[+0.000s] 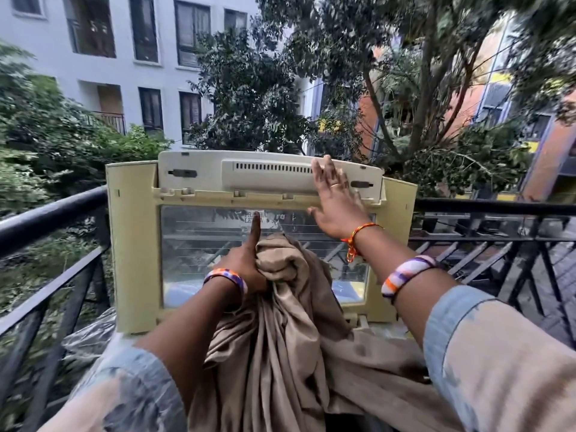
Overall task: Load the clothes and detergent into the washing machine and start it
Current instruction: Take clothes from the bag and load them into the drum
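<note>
Early loading stage, judged from the layout: the top-load washing machine lid [193, 244] is raised upright, cream plastic frame with a clear window panel, hinged section folded at the top, and it is propped by the right hand [335, 201], whose fingers [324, 171] are spread wide and flat against the upper folded panel, nothing gripped. A ring and a red-orange thread are seen on that hand and wrist. The left hand [246, 263] is closed round a bunch of tan cloth [280, 322], thumb pointed straight up against the window; the garment is held in front of the raised lid and hangs down toward the bottom of the view, over where the tub opening is presumed to be. The tub itself is not shown, so it cannot be told whether any clothes are already inside or whether this piece is partly in. Detergent is not seen anywhere, and no control panel or buttons are visible, so dosing and starting are taken as not yet done. Crumpled clear plastic sheeting [90, 338] is seen at the lower left beside the machine. A black metal balcony railing [53, 210] runs behind the lid, with trees and apartment buildings beyond. Remaining, as judged: cloth dropped in, detergent added, lid shut, cycle started.
</note>
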`<state>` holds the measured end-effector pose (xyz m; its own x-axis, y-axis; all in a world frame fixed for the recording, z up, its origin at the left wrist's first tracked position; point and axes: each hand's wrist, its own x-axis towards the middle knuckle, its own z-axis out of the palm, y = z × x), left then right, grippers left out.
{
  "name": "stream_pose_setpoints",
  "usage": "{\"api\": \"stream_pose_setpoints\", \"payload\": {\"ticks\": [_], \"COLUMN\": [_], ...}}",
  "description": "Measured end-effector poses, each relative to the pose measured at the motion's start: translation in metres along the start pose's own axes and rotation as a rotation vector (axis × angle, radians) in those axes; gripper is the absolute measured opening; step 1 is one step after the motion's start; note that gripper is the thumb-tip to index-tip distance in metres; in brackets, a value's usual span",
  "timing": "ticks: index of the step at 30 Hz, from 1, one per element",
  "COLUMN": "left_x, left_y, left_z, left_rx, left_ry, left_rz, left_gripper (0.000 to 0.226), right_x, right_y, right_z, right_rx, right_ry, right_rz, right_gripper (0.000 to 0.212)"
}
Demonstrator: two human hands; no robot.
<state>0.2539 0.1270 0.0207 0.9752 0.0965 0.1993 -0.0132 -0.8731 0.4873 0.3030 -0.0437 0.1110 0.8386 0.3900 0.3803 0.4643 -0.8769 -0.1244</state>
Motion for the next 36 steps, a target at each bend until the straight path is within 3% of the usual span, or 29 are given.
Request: {"api": "stream_pose_setpoints", "payload": {"ticks": [17, 22, 27, 29, 33, 36], "left_x": [-0.032, -0.042, -0.049, -0.056, -0.071, -0.081], "left_y": [0.010, 0.015, 0.022, 0.031, 0.044, 0.056], "left_z": [0.001, 0.000, -0.001, 0.002, 0.029, 0.053], "left_rx": [-0.142, -0.195, -0.346, -0.378, -0.413, -0.297], "left_ry": [0.029, 0.055, 0.070, 0.070, -0.088, -0.164], "left_rz": [0.028, 0.041, 0.152, 0.206, 0.248, 0.207], "left_gripper": [0.123, 0.116, 0.120, 0.105, 0.078, 0.092], "right_x": [-0.018, -0.025, -0.046, -0.073, -0.141, -0.185], "right_y": [0.004, 0.010, 0.023, 0.037, 0.088, 0.123], "right_z": [-0.014, -0.019, -0.024, -0.016, 0.032, 0.069], "right_rx": [0.019, 0.031, 0.122, 0.127, 0.060, 0.028], "right_ry": [0.068, 0.079, 0.143, 0.062, -0.325, -0.539], "right_rz": [-0.049, -0.063, -0.138, -0.108, 0.143, 0.301], "right_gripper": [0.090, 0.090, 0.110, 0.122, 0.137, 0.140]}}
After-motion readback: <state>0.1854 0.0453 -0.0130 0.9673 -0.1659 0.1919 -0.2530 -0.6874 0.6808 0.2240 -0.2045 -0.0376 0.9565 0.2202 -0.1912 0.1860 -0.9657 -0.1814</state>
